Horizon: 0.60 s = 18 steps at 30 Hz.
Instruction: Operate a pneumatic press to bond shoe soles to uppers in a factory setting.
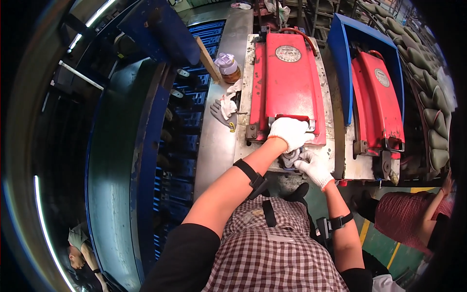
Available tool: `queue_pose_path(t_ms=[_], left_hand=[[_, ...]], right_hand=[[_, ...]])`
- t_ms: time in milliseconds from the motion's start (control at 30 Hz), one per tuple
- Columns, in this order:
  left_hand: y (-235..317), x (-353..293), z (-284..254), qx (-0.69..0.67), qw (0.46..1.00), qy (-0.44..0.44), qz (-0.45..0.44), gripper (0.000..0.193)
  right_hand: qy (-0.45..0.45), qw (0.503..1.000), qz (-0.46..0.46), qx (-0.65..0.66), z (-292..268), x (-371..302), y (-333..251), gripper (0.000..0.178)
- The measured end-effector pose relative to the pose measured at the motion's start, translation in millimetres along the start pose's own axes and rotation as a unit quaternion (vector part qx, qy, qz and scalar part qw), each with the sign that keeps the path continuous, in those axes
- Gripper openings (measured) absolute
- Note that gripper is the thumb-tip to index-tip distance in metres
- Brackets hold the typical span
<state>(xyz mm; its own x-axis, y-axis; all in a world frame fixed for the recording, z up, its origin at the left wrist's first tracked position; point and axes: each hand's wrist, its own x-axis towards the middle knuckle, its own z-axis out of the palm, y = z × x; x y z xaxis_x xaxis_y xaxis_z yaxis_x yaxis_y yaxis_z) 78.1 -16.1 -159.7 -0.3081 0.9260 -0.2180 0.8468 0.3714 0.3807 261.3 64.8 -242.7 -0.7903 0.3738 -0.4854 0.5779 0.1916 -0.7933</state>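
Head view: the left hand (290,132) grasps the handle (311,125) at six o'clock on the red cover (294,82); at its five o'clock, the right hand (317,168) touches a grey metal fitting (291,158), grip unclear. Grey glove (224,113): cover's eight o'clock, on the counter (213,151).

Tube lights (101,12) glare at left; centre bright, fairly sharp; metal surface (212,141) shows sheen; fisheye edges bend, rim dark.
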Motion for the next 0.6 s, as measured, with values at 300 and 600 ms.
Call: queue_pose_path(t_ms=[300, 600], left_hand=[[-1.4, 1.3, 3.8, -0.01, 1.0, 0.014, 0.002, 0.051], [-0.8, 0.3, 4.3, -0.013, 1.0, 0.012, -0.004, 0.05]], right_hand=[[0.094, 0.993, -0.056, -0.052, 13.4, -6.1, 3.9, 0.046], [0.131, 0.989, -0.028, -0.07, 16.8, -7.5, 6.5, 0.052]])
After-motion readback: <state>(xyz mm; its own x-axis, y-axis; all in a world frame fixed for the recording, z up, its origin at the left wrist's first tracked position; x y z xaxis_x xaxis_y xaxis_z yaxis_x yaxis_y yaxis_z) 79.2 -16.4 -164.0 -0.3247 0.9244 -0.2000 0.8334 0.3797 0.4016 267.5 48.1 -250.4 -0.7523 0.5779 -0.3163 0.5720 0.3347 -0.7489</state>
